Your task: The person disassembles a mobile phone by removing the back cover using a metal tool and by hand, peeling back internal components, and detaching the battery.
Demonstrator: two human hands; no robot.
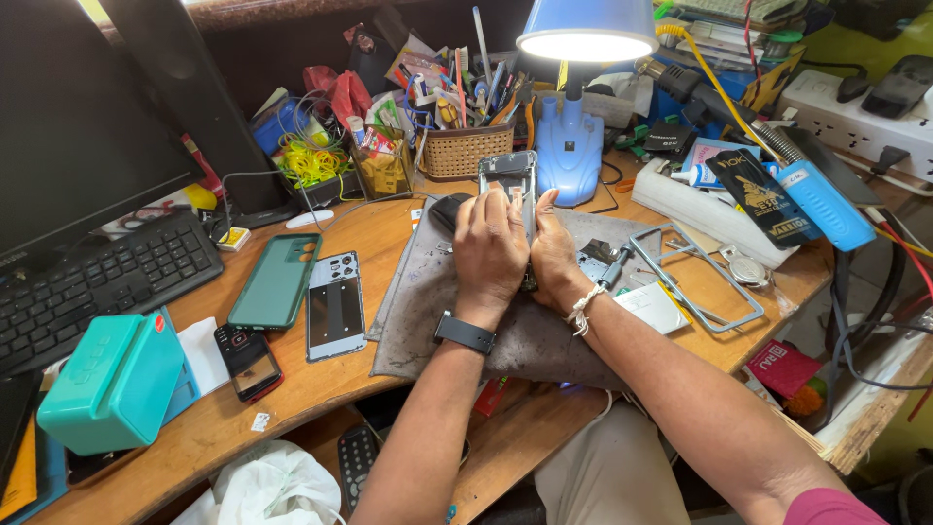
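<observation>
Item: opened phone chassis (509,175), stood on edge over the grey work mat (428,311) at counter (292,389) centre. Our left hand (491,248) curls closed around its lower end; our right hand (556,255) pinches its right edge. To work it well, we judge both grips should stay low and steady, thumbs clear of the exposed inside. Surroundings: blue desk lamp (573,136) just behind, wicker tool basket (468,148) beside it, metal frame (695,277) to the right. Open room: mat's near left part only.
</observation>
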